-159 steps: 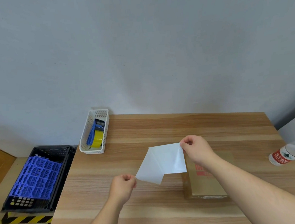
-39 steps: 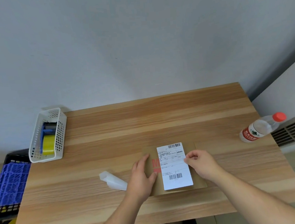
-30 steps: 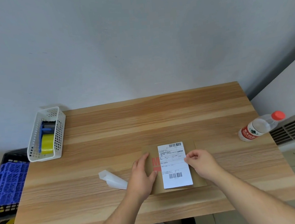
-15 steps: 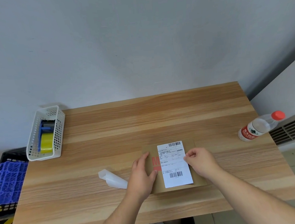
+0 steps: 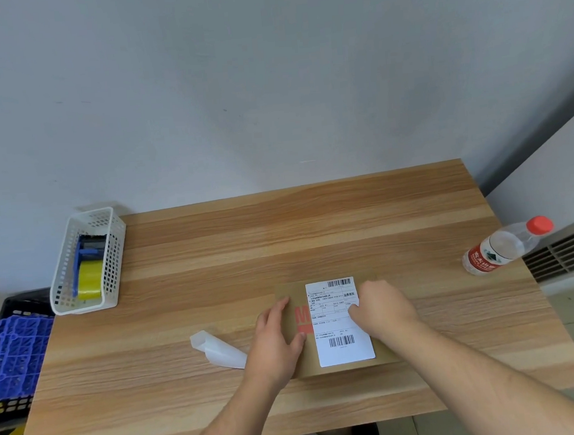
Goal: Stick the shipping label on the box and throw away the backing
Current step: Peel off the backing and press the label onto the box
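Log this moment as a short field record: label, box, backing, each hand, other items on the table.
label: white shipping label lying flat on top of the box
box: flat brown cardboard box on the wooden table
backing: curled sheet on the table, left of the box, not yet discarded
left hand: flat on the box's left part
right hand: pressing the label's right edge
other items: white basket with tape dispenser; water bottle
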`<act>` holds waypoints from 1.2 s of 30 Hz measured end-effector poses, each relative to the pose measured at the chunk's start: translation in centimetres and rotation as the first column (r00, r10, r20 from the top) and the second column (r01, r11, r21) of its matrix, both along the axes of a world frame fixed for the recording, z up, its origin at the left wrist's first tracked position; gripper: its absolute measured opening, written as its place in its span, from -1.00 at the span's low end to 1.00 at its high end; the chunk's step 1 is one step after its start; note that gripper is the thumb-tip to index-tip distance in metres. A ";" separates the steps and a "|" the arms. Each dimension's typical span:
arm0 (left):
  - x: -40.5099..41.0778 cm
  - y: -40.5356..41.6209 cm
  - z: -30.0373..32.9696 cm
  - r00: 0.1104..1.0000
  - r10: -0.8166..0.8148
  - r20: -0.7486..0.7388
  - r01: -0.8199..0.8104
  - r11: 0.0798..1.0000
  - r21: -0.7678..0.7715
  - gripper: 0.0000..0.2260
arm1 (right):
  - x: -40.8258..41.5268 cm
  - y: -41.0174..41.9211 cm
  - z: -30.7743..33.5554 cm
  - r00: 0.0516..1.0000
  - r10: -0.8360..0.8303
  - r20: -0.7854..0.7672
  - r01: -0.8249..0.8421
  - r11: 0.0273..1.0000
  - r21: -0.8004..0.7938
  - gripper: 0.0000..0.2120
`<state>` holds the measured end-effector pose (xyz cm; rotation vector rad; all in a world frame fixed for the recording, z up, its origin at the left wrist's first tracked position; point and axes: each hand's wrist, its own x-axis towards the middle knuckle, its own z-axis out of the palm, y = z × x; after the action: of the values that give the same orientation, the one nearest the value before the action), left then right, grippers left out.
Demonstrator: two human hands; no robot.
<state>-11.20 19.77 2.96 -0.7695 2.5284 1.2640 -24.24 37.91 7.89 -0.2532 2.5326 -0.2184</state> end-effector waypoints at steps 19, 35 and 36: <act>-4.1 3.6 1.1 0.828 -0.551 0.105 0.534 0.717 -0.448 -0.42 | 1.7 1.6 -3.5 0.841 0.442 -0.313 -0.477 0.878 -0.042 -0.43; -5.1 4.4 1.2 0.834 -0.539 0.120 0.516 0.683 -0.517 -0.40 | 2.1 1.8 -4.2 0.864 0.345 -0.367 -0.361 0.932 0.025 -0.45; -5.2 4.5 1.0 0.827 -0.548 0.127 0.529 0.680 -0.509 -0.41 | 2.1 1.8 -4.2 0.855 0.367 -0.366 -0.386 0.922 0.024 -0.44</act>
<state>-16.38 24.23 3.96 -0.0245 2.8410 0.3859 -22.17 39.69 3.68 -0.8766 2.7714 -0.0835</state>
